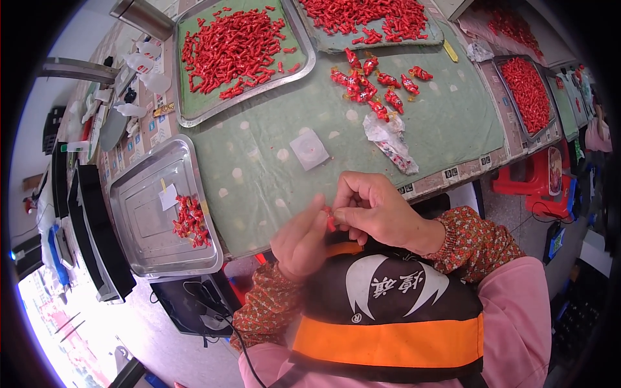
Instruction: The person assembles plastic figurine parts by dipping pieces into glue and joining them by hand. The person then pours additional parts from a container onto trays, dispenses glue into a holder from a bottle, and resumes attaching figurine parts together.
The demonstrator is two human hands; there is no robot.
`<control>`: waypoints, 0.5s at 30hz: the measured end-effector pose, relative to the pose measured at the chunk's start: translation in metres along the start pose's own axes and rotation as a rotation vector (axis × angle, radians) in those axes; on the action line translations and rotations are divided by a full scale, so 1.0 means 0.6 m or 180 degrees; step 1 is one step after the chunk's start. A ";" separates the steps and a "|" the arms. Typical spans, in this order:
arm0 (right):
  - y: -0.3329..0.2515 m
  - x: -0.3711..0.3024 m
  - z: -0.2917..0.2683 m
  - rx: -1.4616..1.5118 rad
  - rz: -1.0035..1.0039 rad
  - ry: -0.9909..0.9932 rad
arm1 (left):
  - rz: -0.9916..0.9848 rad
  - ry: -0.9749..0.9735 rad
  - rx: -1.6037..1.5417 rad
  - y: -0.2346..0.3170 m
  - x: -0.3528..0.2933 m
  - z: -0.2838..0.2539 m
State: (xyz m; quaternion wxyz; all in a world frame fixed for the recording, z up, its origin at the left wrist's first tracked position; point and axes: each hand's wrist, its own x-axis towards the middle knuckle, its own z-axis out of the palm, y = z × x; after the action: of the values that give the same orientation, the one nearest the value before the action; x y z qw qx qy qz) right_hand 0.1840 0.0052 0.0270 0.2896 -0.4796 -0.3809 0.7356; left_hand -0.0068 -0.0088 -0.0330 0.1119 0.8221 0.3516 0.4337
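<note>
A small red moulded piece is pinched between my two hands, over the table's near edge. My left hand closes on its left side, slightly blurred. From the right, the thumb and bent fingers of my right hand grip the same piece. Fingers cover most of it, so its exact kind does not show. Just beyond my hands, a square of white paper lies on the green tablecloth. A crumpled clear plastic bag lies farther right, below a loose cluster of red figures with gold details.
A metal tray at the far left holds many small red pieces; another heap lies beside it. A left tray holds several red-and-gold pieces. At right stand a filled tray and a red stool.
</note>
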 end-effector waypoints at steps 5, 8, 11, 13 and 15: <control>0.006 0.000 -0.002 0.0111 -0.0070 -0.0015 | 0.0000 -0.0020 -0.0038 0.000 0.000 0.002; 0.007 -0.007 -0.007 0.0170 -0.0186 0.0303 | 0.0026 -0.0027 -0.0127 0.003 -0.001 0.009; 0.010 -0.007 -0.020 0.0125 -0.0186 -0.0090 | -0.0084 -0.0108 -0.0208 0.003 -0.006 0.011; -0.004 -0.010 -0.021 -0.0030 -0.0247 -0.0007 | -0.0128 0.0107 -0.0352 -0.005 -0.010 0.010; -0.018 -0.023 -0.027 -0.0442 -0.0429 -0.0113 | -0.0080 0.0209 -0.0491 -0.001 -0.012 0.019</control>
State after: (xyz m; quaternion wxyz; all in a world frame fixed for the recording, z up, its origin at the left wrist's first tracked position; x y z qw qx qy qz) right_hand 0.2050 0.0048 0.0387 0.2976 -0.4588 -0.4675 0.6946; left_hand -0.0008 -0.0117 -0.0448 0.1687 0.7919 0.3308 0.4848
